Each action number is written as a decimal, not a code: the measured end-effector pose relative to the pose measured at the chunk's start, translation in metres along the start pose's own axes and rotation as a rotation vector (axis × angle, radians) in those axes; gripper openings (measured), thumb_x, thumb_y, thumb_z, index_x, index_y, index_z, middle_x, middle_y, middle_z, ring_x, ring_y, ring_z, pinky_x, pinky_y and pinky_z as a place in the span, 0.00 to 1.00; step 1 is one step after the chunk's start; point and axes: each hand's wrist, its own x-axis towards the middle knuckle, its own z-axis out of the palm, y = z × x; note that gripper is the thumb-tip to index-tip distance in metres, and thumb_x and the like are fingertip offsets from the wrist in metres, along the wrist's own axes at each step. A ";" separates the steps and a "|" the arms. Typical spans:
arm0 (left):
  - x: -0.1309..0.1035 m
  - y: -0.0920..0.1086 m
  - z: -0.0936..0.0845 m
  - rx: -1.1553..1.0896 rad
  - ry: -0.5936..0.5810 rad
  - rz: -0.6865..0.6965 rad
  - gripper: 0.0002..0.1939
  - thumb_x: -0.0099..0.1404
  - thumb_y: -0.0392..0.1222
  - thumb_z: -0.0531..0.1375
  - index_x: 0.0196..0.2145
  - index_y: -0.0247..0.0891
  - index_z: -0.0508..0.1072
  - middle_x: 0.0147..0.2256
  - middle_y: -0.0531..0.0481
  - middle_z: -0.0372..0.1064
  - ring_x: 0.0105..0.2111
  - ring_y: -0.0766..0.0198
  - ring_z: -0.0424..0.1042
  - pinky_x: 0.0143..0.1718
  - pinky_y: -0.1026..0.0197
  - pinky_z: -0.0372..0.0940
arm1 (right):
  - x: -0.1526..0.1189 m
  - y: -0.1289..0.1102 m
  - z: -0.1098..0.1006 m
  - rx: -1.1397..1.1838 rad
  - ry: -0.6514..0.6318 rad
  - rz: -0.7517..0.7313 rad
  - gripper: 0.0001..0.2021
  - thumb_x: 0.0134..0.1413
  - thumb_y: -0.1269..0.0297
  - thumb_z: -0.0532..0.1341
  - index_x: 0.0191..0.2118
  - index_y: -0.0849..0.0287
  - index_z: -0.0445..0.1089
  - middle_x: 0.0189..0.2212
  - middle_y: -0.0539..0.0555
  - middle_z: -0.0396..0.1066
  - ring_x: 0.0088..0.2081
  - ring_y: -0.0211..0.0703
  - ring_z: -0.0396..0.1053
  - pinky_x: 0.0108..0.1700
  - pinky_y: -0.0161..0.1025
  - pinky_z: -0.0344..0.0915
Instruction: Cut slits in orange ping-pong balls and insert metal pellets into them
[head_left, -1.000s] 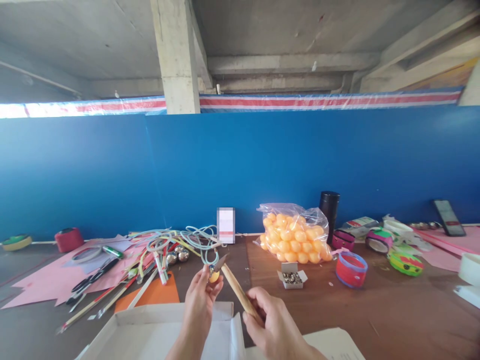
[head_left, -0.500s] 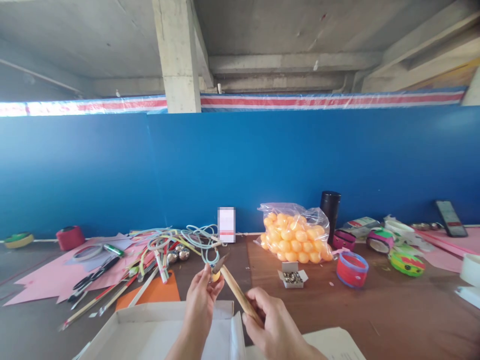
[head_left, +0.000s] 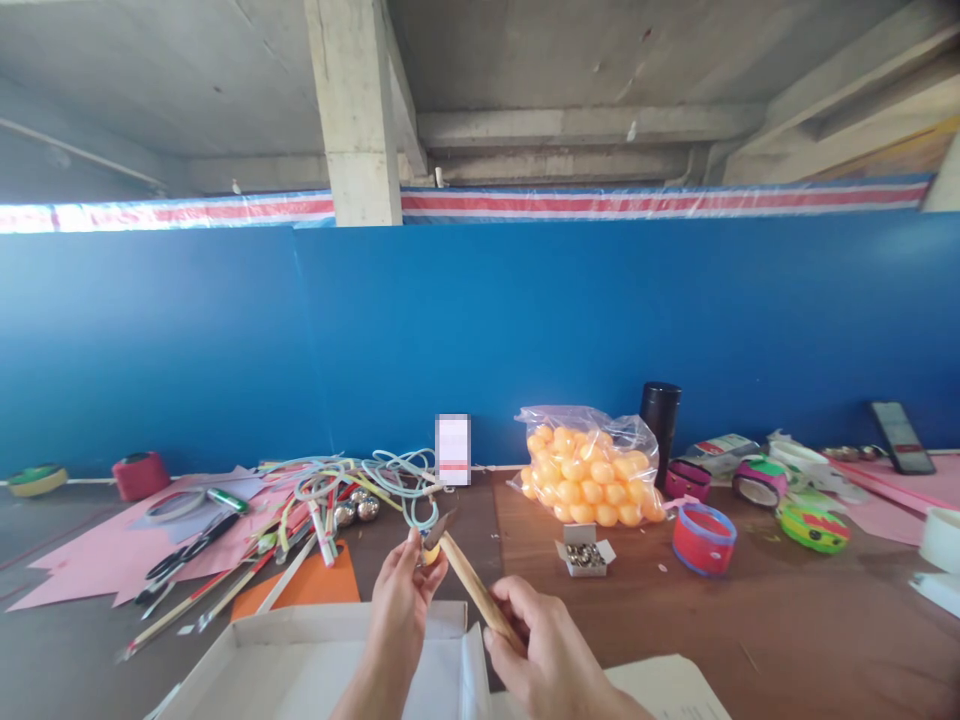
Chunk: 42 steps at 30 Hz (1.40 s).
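In the middle foreground my left hand (head_left: 401, 590) is closed with its fingertips around a small orange-yellow ball (head_left: 430, 554), mostly covered by the fingers. My right hand (head_left: 547, 640) grips the wooden handle of a hammer (head_left: 476, 583). Its dark metal head (head_left: 441, 528) slants across the ball and touches it or lies right in front of it; I cannot tell which. Below my left hand is an open white cardboard box (head_left: 300, 660). A small box of metal tacks (head_left: 585, 556) stands right of the hammer.
A clear bag of orange balls (head_left: 589, 475) stands at the back, beside a black cylinder (head_left: 661, 430). Pale blue tubing (head_left: 405, 470), metal balls (head_left: 366, 505), scissors (head_left: 184, 550) and pink paper (head_left: 97, 560) spread leftward. Tape rolls (head_left: 705, 540) lie right. A blue partition (head_left: 480, 320) rises behind.
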 end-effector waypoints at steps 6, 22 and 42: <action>-0.001 0.000 0.000 0.000 0.006 -0.001 0.03 0.56 0.35 0.60 0.29 0.34 0.68 0.22 0.51 0.70 0.22 0.69 0.72 0.30 0.62 0.70 | 0.000 -0.001 0.000 -0.012 0.001 -0.003 0.02 0.49 0.69 0.53 0.32 0.58 0.61 0.20 0.44 0.57 0.22 0.33 0.56 0.25 0.30 0.52; -0.005 0.003 0.002 0.027 0.009 -0.053 0.06 0.57 0.38 0.59 0.34 0.34 0.68 0.28 0.48 0.71 0.25 0.64 0.74 0.25 0.65 0.68 | 0.003 0.007 0.003 0.211 0.057 0.141 0.02 0.52 0.67 0.53 0.33 0.56 0.60 0.20 0.44 0.61 0.19 0.33 0.63 0.20 0.28 0.60; -0.008 0.004 0.001 0.054 -0.026 -0.063 0.10 0.55 0.42 0.61 0.34 0.33 0.69 0.27 0.49 0.69 0.21 0.70 0.70 0.20 0.68 0.65 | 0.011 0.036 0.003 0.122 -0.030 0.438 0.05 0.45 0.70 0.52 0.31 0.58 0.61 0.23 0.49 0.73 0.16 0.34 0.69 0.15 0.26 0.58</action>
